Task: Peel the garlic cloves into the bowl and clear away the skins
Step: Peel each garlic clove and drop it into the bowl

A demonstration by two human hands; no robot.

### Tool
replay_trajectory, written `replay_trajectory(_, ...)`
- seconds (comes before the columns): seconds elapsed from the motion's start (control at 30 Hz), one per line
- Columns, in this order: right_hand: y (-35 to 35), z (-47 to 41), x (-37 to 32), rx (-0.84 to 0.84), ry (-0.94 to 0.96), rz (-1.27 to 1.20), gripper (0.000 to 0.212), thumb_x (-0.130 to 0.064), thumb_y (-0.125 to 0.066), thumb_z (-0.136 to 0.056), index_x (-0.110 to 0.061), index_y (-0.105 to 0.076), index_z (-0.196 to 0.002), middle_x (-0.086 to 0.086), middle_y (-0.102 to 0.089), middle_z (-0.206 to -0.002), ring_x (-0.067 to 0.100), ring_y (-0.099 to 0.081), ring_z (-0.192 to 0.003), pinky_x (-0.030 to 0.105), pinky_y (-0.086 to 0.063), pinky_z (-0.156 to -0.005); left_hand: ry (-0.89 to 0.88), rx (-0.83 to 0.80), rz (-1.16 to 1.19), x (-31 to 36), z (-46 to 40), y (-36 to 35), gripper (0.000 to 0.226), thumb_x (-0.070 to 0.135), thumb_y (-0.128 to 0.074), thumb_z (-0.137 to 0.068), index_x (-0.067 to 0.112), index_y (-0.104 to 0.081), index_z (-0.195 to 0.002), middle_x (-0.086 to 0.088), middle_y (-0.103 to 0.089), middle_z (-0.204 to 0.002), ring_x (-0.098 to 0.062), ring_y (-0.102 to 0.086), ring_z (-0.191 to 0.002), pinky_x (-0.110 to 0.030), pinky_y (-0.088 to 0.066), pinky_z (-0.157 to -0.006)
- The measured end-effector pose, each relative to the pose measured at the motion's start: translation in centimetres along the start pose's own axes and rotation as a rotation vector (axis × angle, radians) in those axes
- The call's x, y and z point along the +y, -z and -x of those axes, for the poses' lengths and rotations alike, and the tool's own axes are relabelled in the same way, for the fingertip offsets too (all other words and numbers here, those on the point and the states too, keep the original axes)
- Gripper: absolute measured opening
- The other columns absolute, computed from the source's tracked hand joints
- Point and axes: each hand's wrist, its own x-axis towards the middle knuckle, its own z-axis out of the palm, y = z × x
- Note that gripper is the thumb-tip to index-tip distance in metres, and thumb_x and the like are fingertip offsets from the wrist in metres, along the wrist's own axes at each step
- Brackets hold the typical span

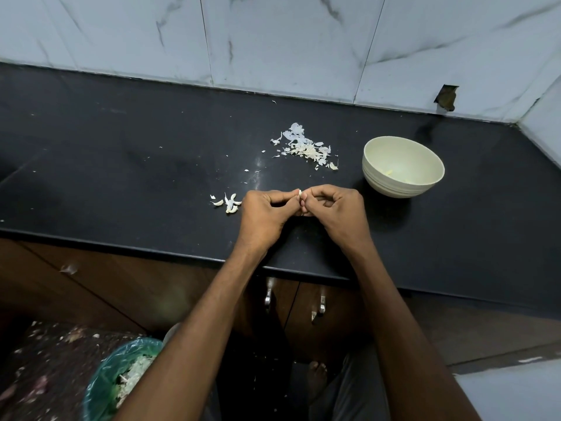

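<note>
Centrally, near the front edge of the black stone countertop [121, 165], we pinch a small pale garlic clove [300, 194] between both hands. Our left hand [267, 212] and right hand [335, 208] meet fingertip to fingertip, fingers curled, thumbs and forefingers closed on the clove. Its long axis stands roughly upright, one end pointing away from us toward the back wall; the lower part is hidden by the fingers. The cream round bowl [403, 165] lies to the right of the grip, nearer our right hand, so we judge that hand better placed for the drop. A heap of white papery skins [306, 147] sits behind the hands, and a few unpeeled cloves [229, 203] lie just left of our left hand.
</note>
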Motion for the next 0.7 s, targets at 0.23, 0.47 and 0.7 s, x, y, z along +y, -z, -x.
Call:
replay_trajectory(0.23, 0.13, -0.05, -0.45, 0.025, -0.067, -0.134, 0.009, 0.003, -0.068, -0.095, 0.000, -0.077, -0.096, 0.005, -0.077, -0.077, 0.013, -0.070, -0.068, 0.025, -0.060, -0.067, 0.039, -0.053, 0.153, 0.92, 0.08, 0.02, 0.015, 0.000, -0.074, -0.092, -0.001, -0.079, -0.106, -0.014, -0.080, -0.091, -0.024, -0.076, -0.082, -0.036, -0.063, -0.088)
replay_trajectory(0.47, 0.16, -0.04, -0.79, 0.030, -0.112, -0.163, 0.015, 0.002, -0.066, -0.096, -0.006, -0.076, -0.090, 0.001, -0.076, -0.074, 0.008, -0.067, -0.063, 0.022, -0.056, -0.059, 0.075, -0.106, 0.251, 1.06, -0.12, 0.22, 0.014, -0.002, -0.069, -0.095, -0.007, -0.076, -0.106, -0.019, -0.077, -0.089, -0.023, -0.071, -0.078, -0.029, -0.062, -0.080)
replay_trajectory(0.7, -0.06, 0.14, -0.63, 0.016, -0.063, -0.078, 0.017, 0.000, -0.068, -0.094, -0.013, -0.077, -0.088, 0.008, -0.078, -0.081, 0.018, -0.069, -0.071, 0.025, -0.057, -0.061, 0.100, -0.117, 0.269, 0.99, -0.34, 0.37, 0.017, 0.004, -0.075, -0.092, -0.009, -0.075, -0.103, -0.022, -0.076, -0.091, -0.026, -0.071, -0.081, -0.032, -0.062, -0.083)
